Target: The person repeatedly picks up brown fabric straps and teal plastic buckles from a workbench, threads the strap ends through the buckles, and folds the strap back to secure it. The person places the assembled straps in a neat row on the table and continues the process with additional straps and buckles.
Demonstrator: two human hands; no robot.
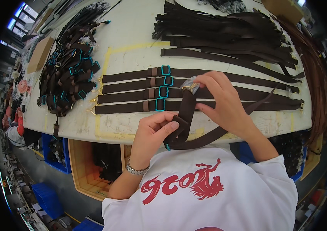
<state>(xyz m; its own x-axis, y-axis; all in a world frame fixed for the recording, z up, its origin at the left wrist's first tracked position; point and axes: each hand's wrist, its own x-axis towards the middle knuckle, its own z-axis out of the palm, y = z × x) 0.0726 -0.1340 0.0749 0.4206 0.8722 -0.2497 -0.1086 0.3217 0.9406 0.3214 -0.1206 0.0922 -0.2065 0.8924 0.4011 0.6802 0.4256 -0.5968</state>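
I see the left hand [153,133] pinching the folded brown strap [186,115], its fingers closed; the right hand [221,102] grips the wrapped clasp [190,87], mostly hidden.

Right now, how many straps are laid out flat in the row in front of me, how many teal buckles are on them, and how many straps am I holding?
Flat brown straps in the row: 4
Teal buckles on those straps: 4
Strap in hand, held by the left hand and the right hand: 1
Total: 9
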